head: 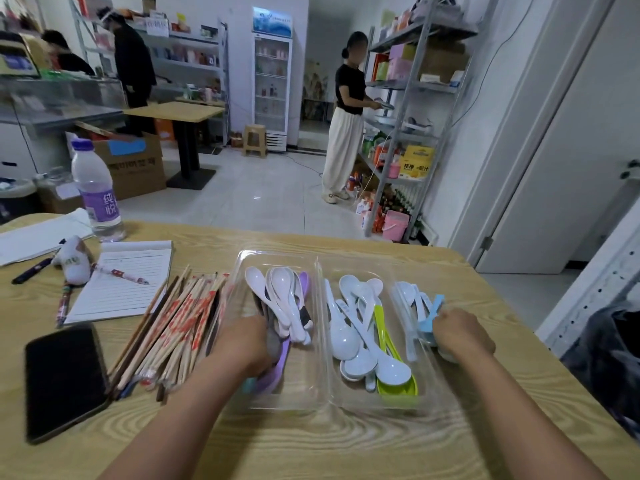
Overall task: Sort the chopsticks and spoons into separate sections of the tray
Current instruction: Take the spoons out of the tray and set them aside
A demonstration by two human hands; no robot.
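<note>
Beside the clear tray (322, 403) on the table (311, 445), chopsticks (173, 327) lie heaped while the left hand (242, 344) seemingly grips spoons (287, 306) and the right hand (462, 336) pinches a light, slippery blue spoon (429, 318) handle.

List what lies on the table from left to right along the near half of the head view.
Black phone → pile of chopsticks → left hand → white spoons in the tray's left section → spoons with a green one in the next section → right hand.
</note>
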